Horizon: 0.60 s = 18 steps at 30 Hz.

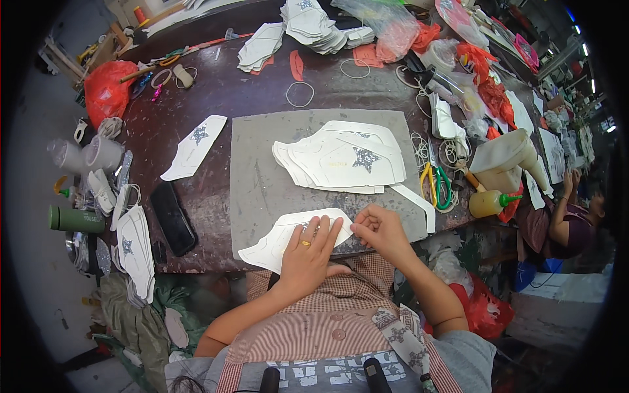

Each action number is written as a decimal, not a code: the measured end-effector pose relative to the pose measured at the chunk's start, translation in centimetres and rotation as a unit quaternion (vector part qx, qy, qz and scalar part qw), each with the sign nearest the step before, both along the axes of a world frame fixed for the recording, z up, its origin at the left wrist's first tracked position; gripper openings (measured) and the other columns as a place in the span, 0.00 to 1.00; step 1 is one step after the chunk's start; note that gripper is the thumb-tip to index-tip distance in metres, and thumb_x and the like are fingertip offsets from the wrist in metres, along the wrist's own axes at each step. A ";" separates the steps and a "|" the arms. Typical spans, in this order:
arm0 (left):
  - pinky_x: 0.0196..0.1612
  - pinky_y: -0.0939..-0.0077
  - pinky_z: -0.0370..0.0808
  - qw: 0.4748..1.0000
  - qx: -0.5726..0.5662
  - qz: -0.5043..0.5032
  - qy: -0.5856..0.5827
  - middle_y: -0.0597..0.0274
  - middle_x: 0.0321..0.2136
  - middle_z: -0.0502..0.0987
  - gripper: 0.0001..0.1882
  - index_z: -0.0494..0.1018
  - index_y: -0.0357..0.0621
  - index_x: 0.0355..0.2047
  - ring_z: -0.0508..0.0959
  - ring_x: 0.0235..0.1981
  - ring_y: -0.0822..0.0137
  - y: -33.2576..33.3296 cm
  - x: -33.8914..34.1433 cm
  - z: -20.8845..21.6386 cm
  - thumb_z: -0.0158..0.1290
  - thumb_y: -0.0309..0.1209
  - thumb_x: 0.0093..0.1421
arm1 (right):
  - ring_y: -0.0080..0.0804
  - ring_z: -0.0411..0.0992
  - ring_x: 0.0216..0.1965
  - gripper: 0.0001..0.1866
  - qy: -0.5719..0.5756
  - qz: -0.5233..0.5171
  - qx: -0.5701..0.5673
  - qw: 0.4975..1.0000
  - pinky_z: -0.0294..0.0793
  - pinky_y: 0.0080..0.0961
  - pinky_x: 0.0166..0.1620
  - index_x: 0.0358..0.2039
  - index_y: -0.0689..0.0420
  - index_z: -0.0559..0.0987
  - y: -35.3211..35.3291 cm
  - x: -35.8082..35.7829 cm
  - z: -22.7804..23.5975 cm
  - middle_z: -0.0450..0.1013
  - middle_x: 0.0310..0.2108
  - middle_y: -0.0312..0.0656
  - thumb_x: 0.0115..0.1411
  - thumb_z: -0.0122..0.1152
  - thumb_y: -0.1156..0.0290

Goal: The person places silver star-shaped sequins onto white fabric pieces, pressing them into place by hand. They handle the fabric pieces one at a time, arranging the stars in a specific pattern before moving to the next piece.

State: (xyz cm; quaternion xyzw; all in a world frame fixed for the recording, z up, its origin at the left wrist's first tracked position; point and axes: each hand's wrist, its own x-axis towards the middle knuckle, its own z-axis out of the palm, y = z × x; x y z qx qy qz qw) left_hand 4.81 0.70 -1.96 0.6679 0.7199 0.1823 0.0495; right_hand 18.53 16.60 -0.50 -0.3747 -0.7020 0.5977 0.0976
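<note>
A white cut shoe-upper piece [262, 249] with a glittery star lies at the near edge of a grey mat [252, 190]. My left hand [308, 252] rests flat on it, fingers stretched out and partly covering the star. At the piece's right tip my right hand [380, 232] is closed in a pinch; what is between its fingertips, if anything, is too small to make out. Just beyond both hands, a stack of similar white pieces [341, 157] sits on the mat, with a narrow white strip [416, 203] sticking out at its right.
One white piece [195, 149] lies left of the mat, above a black phone [173, 218]. Scissors [436, 180], a yellow-liquid bottle [491, 203] and a cream container [504, 160] stand right. More stacked pieces [314, 26] are at the back. Another person [570, 223] is far right.
</note>
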 end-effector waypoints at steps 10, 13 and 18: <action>0.52 0.58 0.69 0.981 0.052 0.188 -0.019 0.47 0.48 0.74 0.28 0.72 0.36 0.54 0.72 0.48 0.49 -4.7 -3.7 1.8 0.66 0.30 0.52 | 0.49 0.73 0.46 0.14 -0.060 -0.098 0.479 0.870 0.72 0.41 0.49 0.44 0.62 0.78 4.2 4.7 1.1 0.75 0.44 0.50 0.57 0.65 0.75; 0.43 0.64 0.73 0.965 0.130 0.117 -0.197 0.52 0.36 0.78 0.24 0.75 0.36 0.51 0.75 0.37 0.54 -3.5 -4.7 4.9 0.64 0.22 0.52 | 0.53 0.68 0.54 0.15 -0.082 -0.087 0.561 0.819 0.67 0.42 0.57 0.45 0.64 0.78 5.4 5.3 -2.5 0.73 0.50 0.52 0.56 0.65 0.77; 0.36 0.66 0.71 0.942 0.289 -0.005 -0.167 0.56 0.30 0.77 0.22 0.75 0.42 0.53 0.74 0.31 0.57 8.0 -6.9 8.4 0.61 0.22 0.56 | 0.53 0.70 0.51 0.09 -0.020 -0.116 0.558 0.821 0.67 0.44 0.56 0.39 0.64 0.78 4.5 4.6 -2.8 0.74 0.46 0.50 0.57 0.62 0.78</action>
